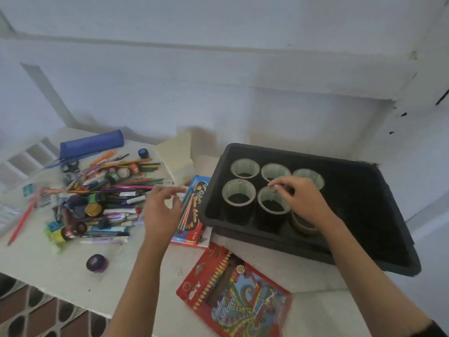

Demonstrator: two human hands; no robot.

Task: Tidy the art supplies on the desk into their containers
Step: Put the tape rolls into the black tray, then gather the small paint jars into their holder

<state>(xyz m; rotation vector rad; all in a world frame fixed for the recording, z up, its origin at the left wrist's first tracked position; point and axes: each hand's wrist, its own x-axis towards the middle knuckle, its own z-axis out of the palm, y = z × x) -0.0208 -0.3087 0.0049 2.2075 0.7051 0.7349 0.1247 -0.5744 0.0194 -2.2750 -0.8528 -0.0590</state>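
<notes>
With your left hand (161, 210) curled round the pencil bundle (187, 210) near the table's (60, 263) middle, let your right hand (300, 198), pinching one thin piece (270, 184), drop it straight into the front cup (273, 203) of the black tray (364, 239).

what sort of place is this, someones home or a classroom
Most likely a home craft or study corner, though a classroom can't be ruled out: a white desk against a plain painted wall, a loose heap of pens and paint pots, and a black tray of clear cups.
</notes>
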